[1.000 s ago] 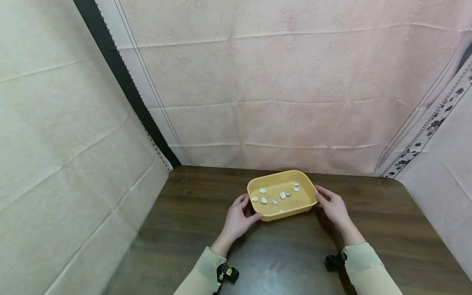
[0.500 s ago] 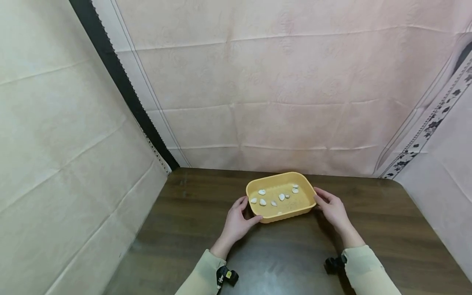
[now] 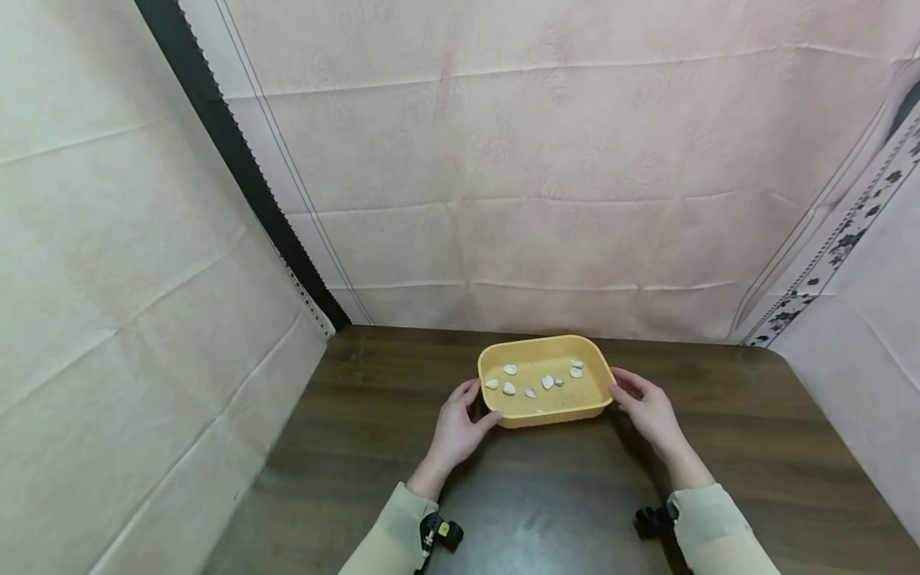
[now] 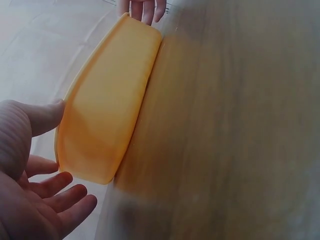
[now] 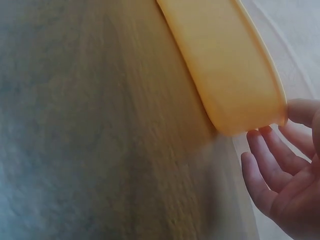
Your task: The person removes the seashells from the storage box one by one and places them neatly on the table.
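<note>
A yellow rectangular plastic tray [image 3: 557, 416] is low at the table's far side, its bottom edge right at the wood in both wrist views. Several small whitish pieces, like shells or pebbles [image 3: 548, 382], lie scattered inside it. My left hand [image 3: 456, 425] grips the left end, thumb at the near rim and fingers around the end corner. At the opposite end, my right hand [image 3: 650, 409] holds the rim between thumb and fingers. The left wrist view shows the tray's outer side wall [image 4: 107, 100]; in the right wrist view, fingertips meet its end wall [image 5: 240, 107].
A dark brown wooden table [image 3: 546, 495] spreads under the hands. Behind it hangs a pale pink cloth [image 3: 561, 160], with a cream cloth [image 3: 144, 279] on the left and a white one [image 3: 862, 335] on the right. Each wrist wears a small black camera [image 3: 449, 533].
The tray has turned slightly, its left end shifting a little away from me and its near edge lying more level. Both hands keep their hold on its ends.
</note>
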A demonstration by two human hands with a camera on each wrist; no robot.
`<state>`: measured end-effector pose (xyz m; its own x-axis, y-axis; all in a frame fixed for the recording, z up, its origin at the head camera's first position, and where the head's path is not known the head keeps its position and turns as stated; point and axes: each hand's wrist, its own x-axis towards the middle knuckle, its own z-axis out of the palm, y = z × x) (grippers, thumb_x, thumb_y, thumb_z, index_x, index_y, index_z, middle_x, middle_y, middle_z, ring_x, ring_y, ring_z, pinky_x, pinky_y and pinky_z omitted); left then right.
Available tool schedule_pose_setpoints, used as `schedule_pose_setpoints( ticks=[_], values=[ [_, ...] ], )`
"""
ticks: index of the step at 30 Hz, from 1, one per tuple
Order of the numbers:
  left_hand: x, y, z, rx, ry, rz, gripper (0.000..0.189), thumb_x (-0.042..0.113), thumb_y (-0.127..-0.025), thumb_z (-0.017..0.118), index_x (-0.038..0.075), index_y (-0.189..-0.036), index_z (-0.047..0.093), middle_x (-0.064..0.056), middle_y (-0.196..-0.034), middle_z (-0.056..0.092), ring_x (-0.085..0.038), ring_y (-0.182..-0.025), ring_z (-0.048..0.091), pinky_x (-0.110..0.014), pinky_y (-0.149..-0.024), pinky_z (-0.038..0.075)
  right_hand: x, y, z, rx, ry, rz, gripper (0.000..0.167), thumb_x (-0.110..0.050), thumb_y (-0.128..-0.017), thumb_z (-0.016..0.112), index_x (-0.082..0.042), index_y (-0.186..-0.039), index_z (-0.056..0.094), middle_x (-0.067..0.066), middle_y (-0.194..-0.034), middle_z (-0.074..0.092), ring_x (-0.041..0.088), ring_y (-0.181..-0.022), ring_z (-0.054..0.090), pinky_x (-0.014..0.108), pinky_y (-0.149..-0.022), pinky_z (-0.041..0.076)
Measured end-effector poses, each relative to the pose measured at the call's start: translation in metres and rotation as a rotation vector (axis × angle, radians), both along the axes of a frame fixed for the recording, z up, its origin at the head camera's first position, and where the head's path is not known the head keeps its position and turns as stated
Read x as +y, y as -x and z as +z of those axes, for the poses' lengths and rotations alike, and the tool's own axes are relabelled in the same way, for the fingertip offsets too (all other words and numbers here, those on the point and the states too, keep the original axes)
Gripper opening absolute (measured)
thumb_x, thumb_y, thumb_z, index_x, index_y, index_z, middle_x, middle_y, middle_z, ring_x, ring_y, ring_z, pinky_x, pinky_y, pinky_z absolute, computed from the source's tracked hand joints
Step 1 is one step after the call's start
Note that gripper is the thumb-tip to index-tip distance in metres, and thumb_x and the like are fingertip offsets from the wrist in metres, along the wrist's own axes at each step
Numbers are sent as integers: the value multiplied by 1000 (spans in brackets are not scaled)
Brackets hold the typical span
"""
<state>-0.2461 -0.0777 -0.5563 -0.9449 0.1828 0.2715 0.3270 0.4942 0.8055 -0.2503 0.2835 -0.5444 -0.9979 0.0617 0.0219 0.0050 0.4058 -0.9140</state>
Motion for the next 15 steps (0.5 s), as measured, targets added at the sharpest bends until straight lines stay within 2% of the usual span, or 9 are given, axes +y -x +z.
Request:
schedule_pose_setpoints(
  ticks=[5, 11, 13, 15],
  values=[
    [-3, 4, 0, 22, -16, 1, 69, 16, -95, 83, -9, -152, 53, -24, -152, 56, -39, -138, 56, -51, -105, 54, -2, 0, 0, 2, -12, 0, 56, -30, -109, 66, -3, -156, 53, 25, -143, 62, 28, -126, 63, 18, -84, 57],
    [-7, 8, 0, 9, -30, 12, 64, 13, -97, 80, -8, -151, 54, -24, -152, 56, -39, -139, 55, -50, -106, 54, -3, -3, 2, -16, -51, 32, 60, -32, -107, 69, -2, -156, 53, 24, -143, 63, 36, -129, 63, 20, -86, 56],
    [-8, 9, 1, -4, -35, 18, 62, 12, -98, 78, -7, -152, 54, -24, -153, 56, -39, -140, 55, -50, -107, 53, -2, -3, 4, -32, -62, 44, 62, -34, -106, 70, -3, -157, 52, 23, -144, 63, 37, -131, 62, 23, -89, 56],
    [-9, 10, 1, -13, -34, 20, 61, 13, -99, 77, -7, -152, 53, -24, -153, 55, -39, -140, 55, -50, -108, 52, -2, -4, 4, -43, -72, 60, 66, -36, -105, 71, -4, -158, 50, 23, -146, 62, 38, -132, 61, 32, -95, 58]
  ],
)
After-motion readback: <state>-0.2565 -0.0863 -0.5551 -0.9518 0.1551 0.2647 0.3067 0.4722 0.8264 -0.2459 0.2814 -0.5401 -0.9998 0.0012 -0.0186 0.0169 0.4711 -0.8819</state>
